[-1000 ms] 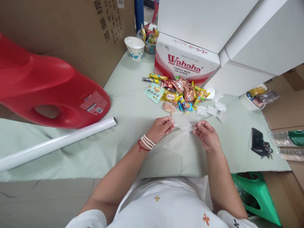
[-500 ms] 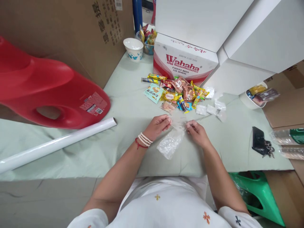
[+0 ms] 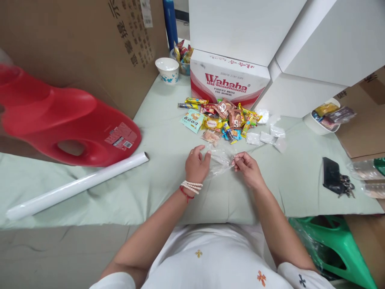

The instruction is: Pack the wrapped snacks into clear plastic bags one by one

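So from where I'm standing, far left there's a big brown carton [image 3: 75, 48] with a red jug [image 3: 90, 108] in front of it, and a white tube [image 3: 81, 184] lying slantwise on the pale green tablecloth [image 3: 164, 168] near the jug's base. Further back sits a paper bowl [image 3: 167, 76] with a blue leafy print.

Next is the left hand [image 3: 197, 164], bead bracelet [image 3: 192, 186] on the wrist, thumb and fingers parted, right by the edge of a clear plastic bag [image 3: 221, 160]. Can't tell if it's actually touching it.

The bag is between the two hands, all crumpled, just this side of a snack pile [image 3: 225, 120] that sits against the Wahaha box [image 3: 225, 80]. On the bag's other side, the right hand [image 3: 248, 168] has it pinched in its fingertips.

Right of the snacks are some little white packets [image 3: 266, 137], then a white bowl [image 3: 319, 126] with more wrapped stuff. Keys [image 3: 347, 188] lie nearer the front, and a green stool [image 3: 333, 237] pokes out below.
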{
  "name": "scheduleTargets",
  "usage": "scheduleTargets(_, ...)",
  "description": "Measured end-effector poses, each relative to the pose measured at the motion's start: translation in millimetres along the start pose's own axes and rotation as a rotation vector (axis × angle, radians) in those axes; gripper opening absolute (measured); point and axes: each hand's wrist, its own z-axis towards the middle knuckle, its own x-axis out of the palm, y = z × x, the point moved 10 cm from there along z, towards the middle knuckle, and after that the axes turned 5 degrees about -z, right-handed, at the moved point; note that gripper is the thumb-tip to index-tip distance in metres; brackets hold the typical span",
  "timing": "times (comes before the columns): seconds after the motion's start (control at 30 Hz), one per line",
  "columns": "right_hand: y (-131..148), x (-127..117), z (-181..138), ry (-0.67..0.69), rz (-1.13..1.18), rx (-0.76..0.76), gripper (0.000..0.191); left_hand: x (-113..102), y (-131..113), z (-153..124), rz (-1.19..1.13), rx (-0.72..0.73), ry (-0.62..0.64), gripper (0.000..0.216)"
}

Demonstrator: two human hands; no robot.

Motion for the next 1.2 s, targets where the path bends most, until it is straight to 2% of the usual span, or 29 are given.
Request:
scheduleTargets(0.07,0.0,1.8,-0.8,0.018,-0.011,-0.003,0.036,5.7,2.6,8.5,0.077,-0.025,-0.041,0.04)
scheduleTargets(0.1,-0.2,2.8,-1.2,0.028,-0.014,-0.003,0.036,10.3,3.0,12.8,0.105,-0.034,-0.04,0.039)
scheduleTargets(0.2,-2.0,1.0,-2.2,0.023,-0.012,0.002,0.034,21.8,-2.5,21.5,0.092,-0.014,0.0,0.01)
scheduleTargets(0.23,-2.8,-2.5,-2.4,0.002,-0.006,0.003,0.033,22.0,-7.2,22.1,0.042,0.011,0.008,0.005)
scheduleTargets(0.37,-2.8,-27.0,-4.0,-0.132,0.042,0.005,0.032,5.5,-32.4,12.9,-0.309,0.104,0.041,0.011)
scheduleTargets(0.43,2.8,-37.0,-5.8,-0.164,0.078,-0.007,0.031,-3.3,-44.8,5.2,-0.494,0.097,0.095,0.02)
scheduleTargets(0.5,12.4,-41.6,-8.3,-0.159,0.147,-0.015,0.03,-7.7,-53.0,-1.6,-0.664,0.031,0.155,0.028)
scheduleTargets(0.6,26.8,-35.2,-13.1,-0.073,0.337,0.028,0.03,-7.6,-54.3,-8.3,-0.865,-0.147,0.192,0.038)
scheduleTargets(0.7,34.5,-17.7,-19.3,0.091,0.498,0.145,0.028,-11.8,-50.3,-8.6,-0.951,-0.274,0.152,0.041)
scheduleTargets(0.77,34.2,-10.7,-22.7,0.172,0.566,0.222,0.026,-16.5,-49.7,-6.2,-0.955,-0.318,0.159,0.039)
scheduleTargets(0.87,26.1,-9.9,-22.6,0.216,0.589,0.283,0.026,-20.8,-54.4,-2.0,-0.88,-0.328,0.269,0.036)
scheduleTargets(0.93,16.7,-13.0,-19.5,0.172,0.535,0.276,0.028,-21.9,-55.2,-0.3,-0.784,-0.308,0.325,0.035)
scheduleTargets(1.0,5.5,-14.4,-17.5,0.074,0.485,0.256,0.033,-19.1,-48.1,-1.5,-0.712,-0.333,0.327,0.036)
scheduleTargets(1.1,-11.0,-3.1,-20.9,-0.031,0.386,0.242,0.047,-6.8,-31.6,-8.7,-0.713,-0.425,0.288,0.035)
scheduleTargets(1.2,-18.1,2.6,-26.7,-0.142,0.228,0.186,0.044,-0.6,-20.5,-10.9,-0.766,-0.461,0.208,0.029)
